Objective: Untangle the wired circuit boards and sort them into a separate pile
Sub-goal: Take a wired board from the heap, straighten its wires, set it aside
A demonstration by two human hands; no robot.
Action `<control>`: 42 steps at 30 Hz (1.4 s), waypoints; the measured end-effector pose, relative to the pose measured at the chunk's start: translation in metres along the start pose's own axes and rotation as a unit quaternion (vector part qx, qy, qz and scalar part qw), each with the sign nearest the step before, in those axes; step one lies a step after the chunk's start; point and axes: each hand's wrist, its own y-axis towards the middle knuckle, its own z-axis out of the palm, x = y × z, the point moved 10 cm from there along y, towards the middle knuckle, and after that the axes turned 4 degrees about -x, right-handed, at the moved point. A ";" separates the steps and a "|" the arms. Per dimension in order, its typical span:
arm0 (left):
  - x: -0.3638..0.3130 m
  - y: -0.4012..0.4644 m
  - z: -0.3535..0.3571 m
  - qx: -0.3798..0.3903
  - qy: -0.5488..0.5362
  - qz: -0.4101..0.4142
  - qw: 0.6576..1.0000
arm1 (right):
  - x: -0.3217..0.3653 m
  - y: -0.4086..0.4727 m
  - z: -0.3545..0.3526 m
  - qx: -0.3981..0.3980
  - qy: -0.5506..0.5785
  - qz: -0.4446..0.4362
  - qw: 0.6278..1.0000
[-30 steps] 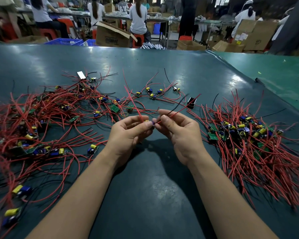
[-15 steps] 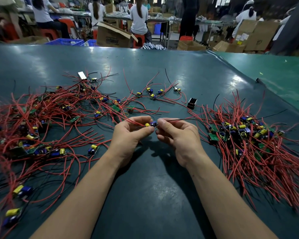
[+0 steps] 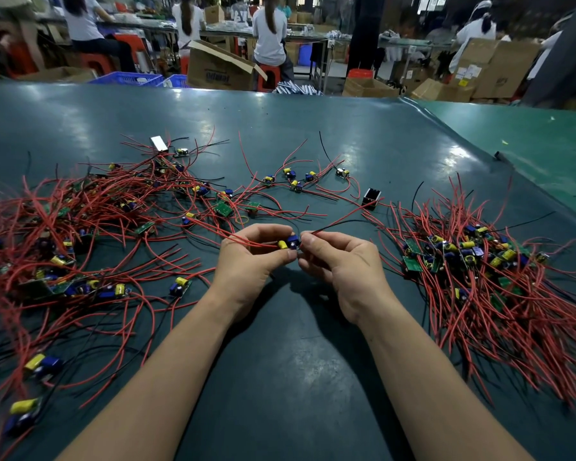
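Red-wired circuit board with yellow and blue parts sits pinched between both hands above desk centre: left hand grips board, right hand pinches its red and black leads. Tangled heap left, sorted pile right.

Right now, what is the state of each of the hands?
Left hand: closed, pinching the small circuit board.
Right hand: closed, pinching that board's wires.
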 end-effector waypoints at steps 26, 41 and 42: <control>-0.008 0.007 -0.013 -0.056 -0.173 0.009 0.983 | 0.052 0.001 -0.071 -0.225 0.150 -0.165 0.948; 0.005 -0.020 0.033 0.182 -0.075 -0.123 0.973 | -0.004 -0.009 0.017 0.122 -0.091 0.041 0.987; 0.006 -0.021 0.033 0.182 -0.065 -0.119 0.974 | -0.002 -0.010 0.017 0.122 -0.083 0.033 0.989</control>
